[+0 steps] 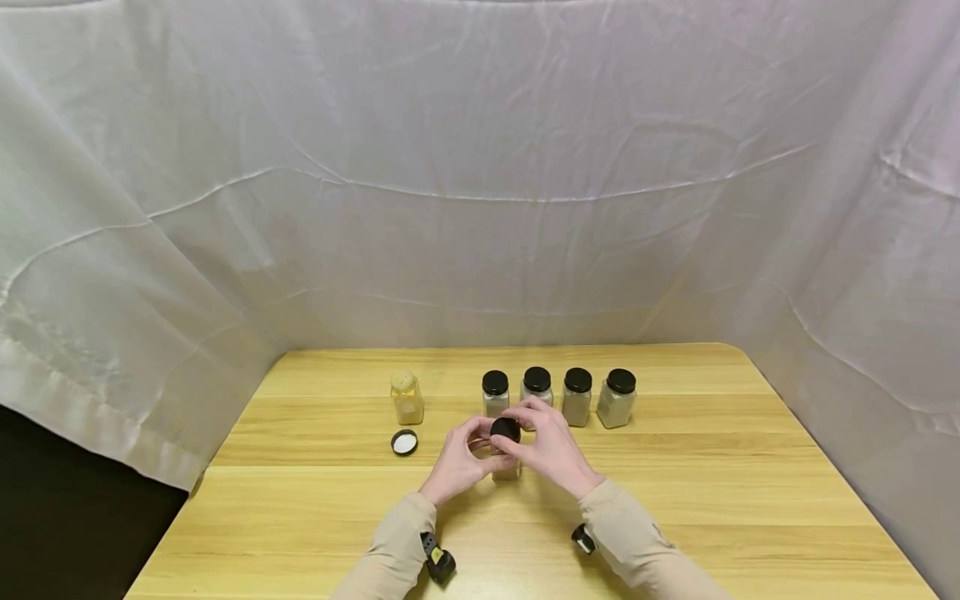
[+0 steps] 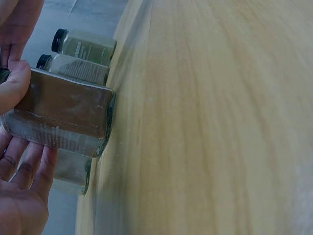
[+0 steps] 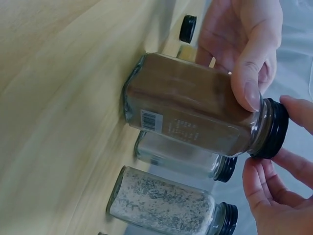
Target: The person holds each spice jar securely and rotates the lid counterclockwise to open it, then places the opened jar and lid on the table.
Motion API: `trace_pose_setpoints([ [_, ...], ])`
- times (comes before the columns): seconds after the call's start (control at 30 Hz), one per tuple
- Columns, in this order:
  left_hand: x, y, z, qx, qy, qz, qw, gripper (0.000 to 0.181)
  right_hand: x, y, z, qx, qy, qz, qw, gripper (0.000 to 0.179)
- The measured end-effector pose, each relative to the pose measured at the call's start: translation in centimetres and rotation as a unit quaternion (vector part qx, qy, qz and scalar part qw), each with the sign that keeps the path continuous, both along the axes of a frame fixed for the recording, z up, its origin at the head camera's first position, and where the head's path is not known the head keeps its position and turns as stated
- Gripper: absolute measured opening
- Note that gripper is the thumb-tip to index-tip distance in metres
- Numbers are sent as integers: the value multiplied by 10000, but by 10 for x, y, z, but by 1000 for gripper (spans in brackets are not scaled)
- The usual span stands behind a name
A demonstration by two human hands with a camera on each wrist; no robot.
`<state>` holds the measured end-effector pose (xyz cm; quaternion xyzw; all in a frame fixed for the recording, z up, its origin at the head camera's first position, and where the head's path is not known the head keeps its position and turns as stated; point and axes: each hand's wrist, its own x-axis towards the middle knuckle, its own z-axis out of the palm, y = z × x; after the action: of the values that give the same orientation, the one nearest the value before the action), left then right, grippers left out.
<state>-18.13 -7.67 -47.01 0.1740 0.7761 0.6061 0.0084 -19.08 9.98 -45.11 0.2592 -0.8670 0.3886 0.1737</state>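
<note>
right thumb and fingertips pinch rim of black lid [image 3: 276, 129]; right hand [image 1: 553, 446] comes in from the right, over jar top. lid sits on the neck, directly under right fingers. left hand [image 1: 459, 465] grips brown-filled jar [image 3: 190, 103] below that, thumb across its shoulder, other fingers round the body. jar's long axis upright, neck up, between both hands; left nearer the body, right nearer the lid. base at or just above the surface [image 1: 712, 500], can't tell if touching.

outward: row of four black-lidded jars [image 1: 577, 404] stands just beyond the hands, toward far edge; the closest are tight behind right knuckles, so little room that way. left of the hands, toward left edge: yellow-topped jar [image 1: 407, 402], loose lid [image 1: 404, 443] lying white side up in front of it. more room toward right edge, well apart from right hand; near edge out of frame.
</note>
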Motion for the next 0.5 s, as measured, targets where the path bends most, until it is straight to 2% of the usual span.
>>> trace_pose_setpoints([
  [0.23,1,-2,1,8,238,-110,9997,40,1,2,5,94,-328,344,9988,33],
  [0.37,2,-3,3,0,204,-115,9997,40,1,3,8,96,-461,478,9977,35],
  [0.5,-1,-3,-1,-36,212,-108,9997,41,1,4,7,104,-520,559,9970,38],
])
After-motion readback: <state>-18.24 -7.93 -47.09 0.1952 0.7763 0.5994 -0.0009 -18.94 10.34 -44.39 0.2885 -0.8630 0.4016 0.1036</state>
